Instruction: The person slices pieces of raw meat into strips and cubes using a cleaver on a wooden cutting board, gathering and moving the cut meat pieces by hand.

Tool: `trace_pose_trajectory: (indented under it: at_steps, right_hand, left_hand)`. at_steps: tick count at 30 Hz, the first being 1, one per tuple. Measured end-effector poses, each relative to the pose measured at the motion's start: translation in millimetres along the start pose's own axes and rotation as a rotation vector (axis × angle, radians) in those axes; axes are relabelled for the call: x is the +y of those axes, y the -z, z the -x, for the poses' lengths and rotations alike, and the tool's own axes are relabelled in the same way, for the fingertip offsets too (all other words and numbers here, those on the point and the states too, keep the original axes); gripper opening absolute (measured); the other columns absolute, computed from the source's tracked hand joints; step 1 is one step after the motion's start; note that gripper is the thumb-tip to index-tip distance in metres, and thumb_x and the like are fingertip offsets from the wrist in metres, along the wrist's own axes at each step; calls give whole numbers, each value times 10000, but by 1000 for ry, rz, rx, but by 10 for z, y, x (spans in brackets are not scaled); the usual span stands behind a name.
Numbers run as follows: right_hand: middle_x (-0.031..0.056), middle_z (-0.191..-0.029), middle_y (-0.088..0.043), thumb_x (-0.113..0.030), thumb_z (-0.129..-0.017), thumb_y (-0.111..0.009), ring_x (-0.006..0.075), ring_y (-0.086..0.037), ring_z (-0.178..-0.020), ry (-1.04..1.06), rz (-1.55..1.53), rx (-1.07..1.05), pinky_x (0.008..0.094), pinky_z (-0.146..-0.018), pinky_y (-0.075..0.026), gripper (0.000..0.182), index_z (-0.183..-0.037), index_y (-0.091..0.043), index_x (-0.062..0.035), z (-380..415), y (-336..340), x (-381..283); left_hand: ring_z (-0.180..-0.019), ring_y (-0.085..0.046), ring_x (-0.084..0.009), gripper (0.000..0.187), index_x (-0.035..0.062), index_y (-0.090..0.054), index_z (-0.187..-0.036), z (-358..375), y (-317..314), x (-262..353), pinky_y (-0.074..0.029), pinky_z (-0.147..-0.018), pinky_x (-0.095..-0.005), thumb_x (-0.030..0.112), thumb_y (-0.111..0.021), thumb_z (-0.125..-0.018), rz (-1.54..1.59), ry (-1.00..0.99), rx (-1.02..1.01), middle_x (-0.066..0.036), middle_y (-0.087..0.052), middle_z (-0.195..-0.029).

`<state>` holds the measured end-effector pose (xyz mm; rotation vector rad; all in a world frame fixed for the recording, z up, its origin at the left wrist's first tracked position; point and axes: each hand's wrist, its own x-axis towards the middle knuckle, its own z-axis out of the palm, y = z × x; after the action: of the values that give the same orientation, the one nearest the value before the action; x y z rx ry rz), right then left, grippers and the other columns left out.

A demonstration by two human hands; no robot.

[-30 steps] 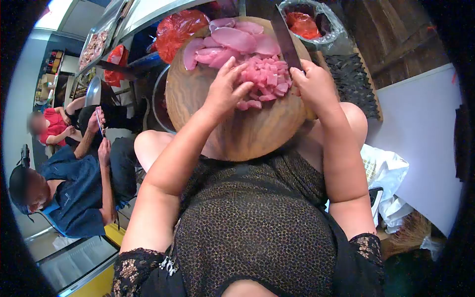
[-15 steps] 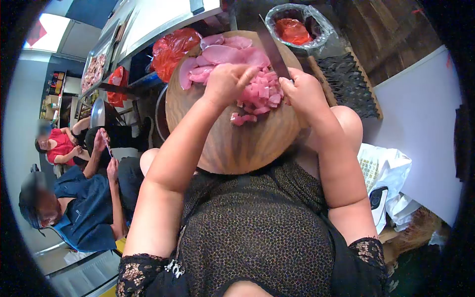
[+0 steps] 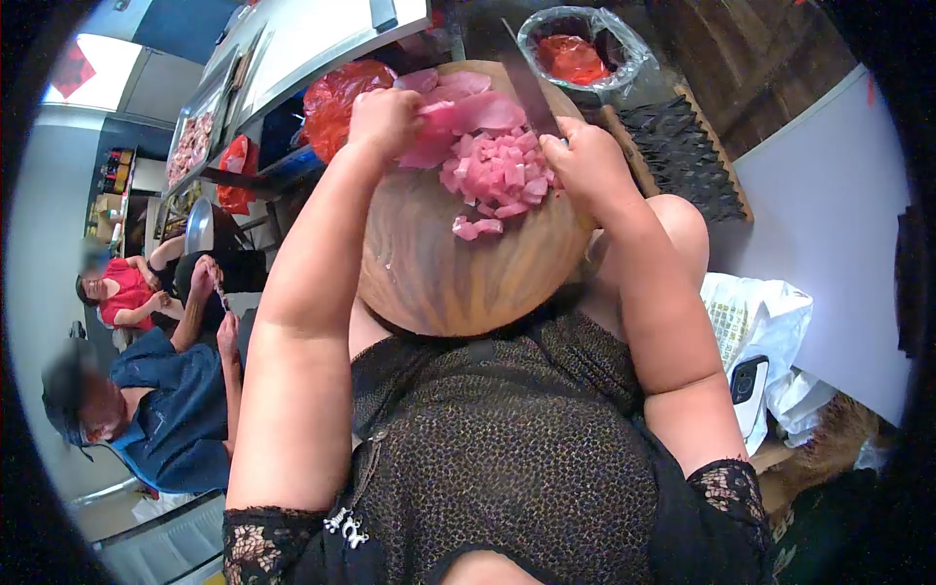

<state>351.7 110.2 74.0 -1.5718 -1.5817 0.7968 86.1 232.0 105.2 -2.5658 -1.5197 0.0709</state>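
A round wooden chopping board (image 3: 458, 283) rests before me at my lap. On its far part lie several thin pink slices of raw meat (image 3: 492, 112), and nearer the middle is a heap of diced meat (image 3: 495, 174). My left hand (image 3: 383, 122) is at the board's far left with its fingers closed on the edge of a meat slice (image 3: 426, 146). At the right edge, my right hand (image 3: 590, 161) grips a knife (image 3: 527, 83), its wide blade pointing away beside the dice. The knife's handle is mostly hidden in my fingers.
Beyond the board stands a bin lined with clear plastic (image 3: 585, 58), with a red bag inside. Another red plastic bag (image 3: 346, 93) sits at the far left, under a white-topped table (image 3: 322, 39). Two people (image 3: 175, 400) sit to the left. A phone (image 3: 748, 385) lies at the right.
My left hand has moved left from over the diced meat to the slices and has taken hold of one. My right hand and the knife have shifted slightly away and left.
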Motion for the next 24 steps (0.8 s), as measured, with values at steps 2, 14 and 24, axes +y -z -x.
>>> trace_pose_trajectory:
  at_steps: [2,14,24]
  right_hand:
    - [262,-917,-664,-269,-861,-547,434,-630,-911,-36,-34,7,487,-823,-491,314,-1001,-672,-17,19,32,-46]
    - [-3,-686,-557,-138,-921,-567,93,-534,-524,-184,-417,-572,257,-470,-438,108,-917,-615,-41,490,-6,-395]
    - [8,-671,-553,-136,-910,-577,102,-537,-536,-284,-182,-734,273,-491,-459,110,-916,-620,-35,748,-188,-287]
  left_hand:
    - [-837,-688,-269,275,83,-704,-1035,228,39,-154,-535,-758,-371,249,-704,-816,389,173,34,-102,-720,-923]
    - [-999,-658,-182,299,34,-583,-1197,1818,213,-171,-533,-896,-329,120,-623,-914,1963,564,232,-89,-669,-1106]
    - [-949,-642,-186,346,69,-563,-1152,2081,11,323,-550,-821,-312,-25,-584,-820,2333,583,495,-41,-643,-1037]
